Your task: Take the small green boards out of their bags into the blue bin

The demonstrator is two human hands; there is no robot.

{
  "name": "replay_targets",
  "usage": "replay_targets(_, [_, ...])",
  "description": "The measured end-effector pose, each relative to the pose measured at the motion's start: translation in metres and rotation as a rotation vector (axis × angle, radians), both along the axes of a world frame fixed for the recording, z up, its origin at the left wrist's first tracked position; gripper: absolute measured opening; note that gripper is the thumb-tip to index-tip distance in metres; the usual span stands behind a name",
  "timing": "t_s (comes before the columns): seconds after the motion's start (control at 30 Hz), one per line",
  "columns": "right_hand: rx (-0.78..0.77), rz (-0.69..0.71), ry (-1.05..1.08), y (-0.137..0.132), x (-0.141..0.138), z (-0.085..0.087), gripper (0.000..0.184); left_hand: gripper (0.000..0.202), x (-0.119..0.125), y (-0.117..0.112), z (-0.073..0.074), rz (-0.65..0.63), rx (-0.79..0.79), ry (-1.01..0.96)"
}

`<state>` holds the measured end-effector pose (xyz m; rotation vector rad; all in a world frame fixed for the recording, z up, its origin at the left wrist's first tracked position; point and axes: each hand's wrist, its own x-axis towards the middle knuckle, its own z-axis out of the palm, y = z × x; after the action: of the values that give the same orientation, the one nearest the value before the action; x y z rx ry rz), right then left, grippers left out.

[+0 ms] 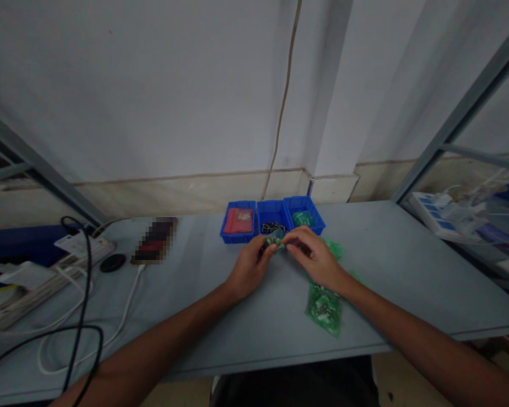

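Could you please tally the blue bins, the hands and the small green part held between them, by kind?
blue bins: 3
hands, left hand and right hand: 2
small green part, pinched by both: 1
Total: 6

Glossy blue plastic bins (272,217), crinkly translucent green plastic bag (323,308), matt grey tabletop (407,265).

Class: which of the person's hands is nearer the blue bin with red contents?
Left. The left hand sits just in front of the red-filled bin; the right hand is farther right, in front of the third bin. Both pinch a small green piece.
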<state>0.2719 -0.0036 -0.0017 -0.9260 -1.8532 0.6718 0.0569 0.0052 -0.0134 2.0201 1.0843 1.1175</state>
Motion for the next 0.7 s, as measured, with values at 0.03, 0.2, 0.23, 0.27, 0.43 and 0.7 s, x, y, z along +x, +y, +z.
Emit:
replay_targets(0.03, [0.045, 0.000, -0.031, 0.000, 0.001, -0.001, 0.013, 0.024, 0.000, 0.000, 0.000, -0.001, -0.008, -0.002])
replay_targets(0.2, [0.019, 0.016, -0.068, 0.000, 0.002, 0.000, 0.017, 0.046, 0.004, 0.000, -0.005, -0.037, -0.100, -0.158])
replay_targets(0.23, [0.018, 0.018, -0.064, 0.000, 0.002, 0.000, 0.019, 0.056, 0.005, -0.001, -0.006, -0.046, -0.115, -0.190])
replay_targets(0.27, [0.022, 0.019, -0.062, 0.001, 0.002, 0.000, 0.020, 0.060, 0.006, -0.001, -0.007, -0.052, -0.120, -0.211])
replay_targets(0.43, [0.011, 0.006, -0.052, 0.006, 0.003, -0.004, 0.025, 0.027, 0.003, -0.003, -0.006, -0.038, -0.072, -0.134])
replay_targets(0.7, [-0.151, 0.075, -0.058, -0.004, -0.004, 0.003, 0.018, 0.034, -0.001, -0.007, -0.003, -0.104, -0.148, -0.154])
